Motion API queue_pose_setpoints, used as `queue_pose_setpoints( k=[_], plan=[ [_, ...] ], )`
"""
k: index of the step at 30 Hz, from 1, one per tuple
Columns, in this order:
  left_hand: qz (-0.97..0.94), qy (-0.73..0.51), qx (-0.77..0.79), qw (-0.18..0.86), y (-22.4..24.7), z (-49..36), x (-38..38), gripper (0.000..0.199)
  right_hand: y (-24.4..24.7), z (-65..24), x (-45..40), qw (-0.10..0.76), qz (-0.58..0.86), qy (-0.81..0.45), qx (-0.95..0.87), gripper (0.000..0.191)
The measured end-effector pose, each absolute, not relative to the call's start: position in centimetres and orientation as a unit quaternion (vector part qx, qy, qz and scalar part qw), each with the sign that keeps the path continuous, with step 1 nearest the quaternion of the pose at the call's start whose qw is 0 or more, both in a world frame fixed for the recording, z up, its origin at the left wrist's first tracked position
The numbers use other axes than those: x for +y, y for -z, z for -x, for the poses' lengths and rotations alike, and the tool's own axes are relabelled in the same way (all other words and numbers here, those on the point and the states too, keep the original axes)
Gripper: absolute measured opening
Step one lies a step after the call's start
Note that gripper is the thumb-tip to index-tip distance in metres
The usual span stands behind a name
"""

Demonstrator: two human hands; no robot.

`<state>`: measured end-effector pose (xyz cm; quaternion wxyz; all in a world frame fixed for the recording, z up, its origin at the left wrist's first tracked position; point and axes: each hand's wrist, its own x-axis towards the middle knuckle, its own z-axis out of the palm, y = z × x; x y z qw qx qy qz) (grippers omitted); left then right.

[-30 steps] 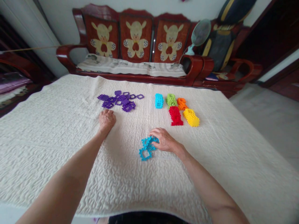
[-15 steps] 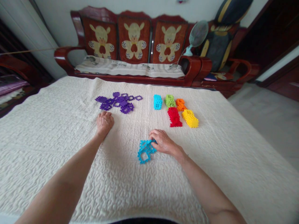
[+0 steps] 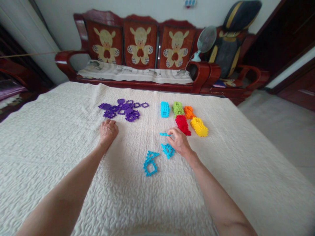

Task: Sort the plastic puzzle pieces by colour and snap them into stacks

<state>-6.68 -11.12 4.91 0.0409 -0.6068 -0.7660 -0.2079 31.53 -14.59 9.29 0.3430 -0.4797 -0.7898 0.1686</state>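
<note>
Between the thumb and fingers of my right hand [image 3: 179, 141] is a thin blue interlocking building piece [image 3: 163, 134], seen nearly edge-on. Just below that hand a blue building piece with a curved cut-out [image 3: 168, 150] lies on the cloth. Farther left and nearer to me, a blue triangular piece [image 3: 152, 155] touches a blue frame piece [image 3: 150, 167]. My left hand [image 3: 108, 131] rests on the cloth with its fingers curled in; nothing shows in it. A loose heap of purple building pieces [image 3: 125, 108] is just beyond the left hand.
Stacks of pieces stand beyond my right hand: blue [image 3: 164, 109], green [image 3: 177, 108], orange [image 3: 189, 112], red [image 3: 182, 124] and yellow [image 3: 199, 127]. A quilted cream cloth [image 3: 118, 193] covers the table. Behind it are a wooden bench [image 3: 133, 84] and a fan [image 3: 206, 39].
My right hand has moved up and right, lifting one blue piece from the small blue group. Another blue piece now lies apart from the remaining two. My left hand stays in place.
</note>
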Motion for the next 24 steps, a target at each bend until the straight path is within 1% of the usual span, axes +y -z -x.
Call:
queue_pose_setpoints(
  k=[2, 5, 7, 10, 15, 17, 20, 24],
  plan=[
    [0.607, 0.206, -0.767, 0.043, -5.0, 6.7, -11.1, 0.036, -8.2, -31.8, -14.3, 0.317, 0.471, -0.145, -0.810, 0.023],
    [0.602, 0.202, -0.771, 0.050, -4.9, 6.7, -11.0, 0.035, -7.4, -32.8, -14.2, 0.272, 0.448, -0.164, -0.835, 0.042],
    [0.602, 0.202, -0.770, 0.053, -4.7, 6.8, -10.9, 0.036, -7.6, -33.4, -14.2, 0.260, 0.450, -0.178, -0.836, 0.048],
    [0.607, 0.207, -0.766, 0.050, -4.5, 7.0, -10.9, 0.036, -8.1, -33.8, -14.1, 0.255, 0.480, -0.183, -0.819, 0.049],
    [0.606, 0.216, -0.765, 0.047, -4.5, 7.0, -10.9, 0.036, -8.6, -33.4, -14.0, 0.234, 0.503, -0.163, -0.816, 0.040],
    [0.605, 0.215, -0.766, 0.044, -4.5, 6.9, -11.0, 0.037, -8.8, -33.3, -14.1, 0.212, 0.521, -0.155, -0.812, 0.036],
    [0.605, 0.214, -0.765, 0.043, -4.7, 6.8, -11.1, 0.037, -9.4, -33.3, -14.5, 0.167, 0.584, -0.143, -0.781, 0.029],
    [0.609, 0.212, -0.763, 0.047, -4.9, 6.8, -11.2, 0.037, -10.3, -32.8, -15.0, 0.101, 0.642, -0.148, -0.746, 0.035]
  ],
)
